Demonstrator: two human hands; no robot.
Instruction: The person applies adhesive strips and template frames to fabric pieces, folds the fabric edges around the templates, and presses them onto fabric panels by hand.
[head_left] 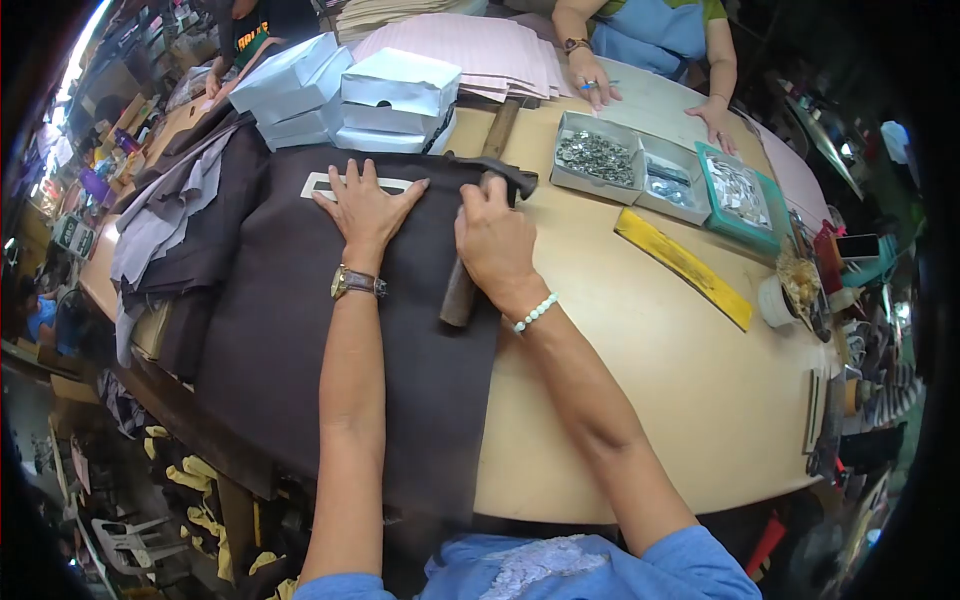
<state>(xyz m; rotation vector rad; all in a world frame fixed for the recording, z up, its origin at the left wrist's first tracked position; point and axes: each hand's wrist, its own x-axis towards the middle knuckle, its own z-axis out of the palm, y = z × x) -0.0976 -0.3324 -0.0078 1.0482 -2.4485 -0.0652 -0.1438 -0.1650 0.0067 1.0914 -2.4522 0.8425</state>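
My left hand lies flat with fingers spread, pressing a white slotted template onto dark brown sheet material. Close to its right, my right hand is wrapped round a hammer, whose wooden handle shows below the fist. A dark metal head shows just beyond the knuckles. Another length of wooden handle extends past that head; whether it is a separate tool I cannot tell. The material's right edge runs under my right hand.
White boxes are stacked behind the template. Trays of small metal parts and a green tray stand at right, near a yellow strip. Across the table, another person's hands rest on pale sheets. Dark folded material lies left.
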